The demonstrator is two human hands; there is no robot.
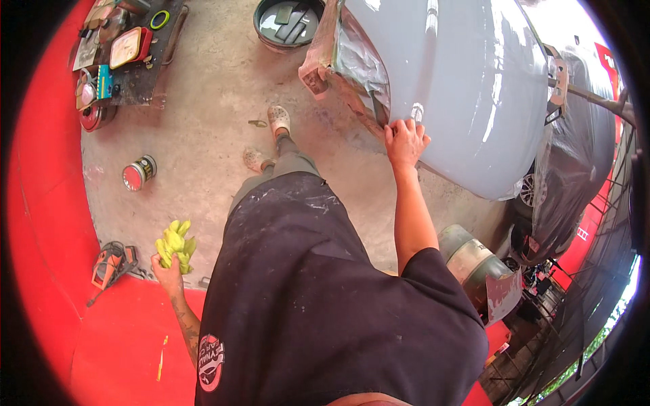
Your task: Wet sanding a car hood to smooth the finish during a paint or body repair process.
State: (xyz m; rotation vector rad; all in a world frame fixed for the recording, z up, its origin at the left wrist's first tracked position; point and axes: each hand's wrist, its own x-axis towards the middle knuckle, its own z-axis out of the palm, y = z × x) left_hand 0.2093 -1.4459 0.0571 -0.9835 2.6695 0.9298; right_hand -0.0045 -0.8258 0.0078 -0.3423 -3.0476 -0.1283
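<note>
Against beige concrete floor (pixel 203 135), crumpled yellow-green material (pixel 176 240) is clasped by the left hand (pixel 169 274); a curved glossy-grey panel (pixel 467 88) is touched by the right hand (pixel 406 143), grip unclear.

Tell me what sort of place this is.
Probably a vehicle body or paint workshop: a large glossy grey panel at the right hand, a plastic-draped car beyond it, and a dark basin holding liquid and blocks.

Left hand (pixel 169 275) hangs low, gripping; right hand (pixel 406 144) reaches forward, fingers curled.
</note>
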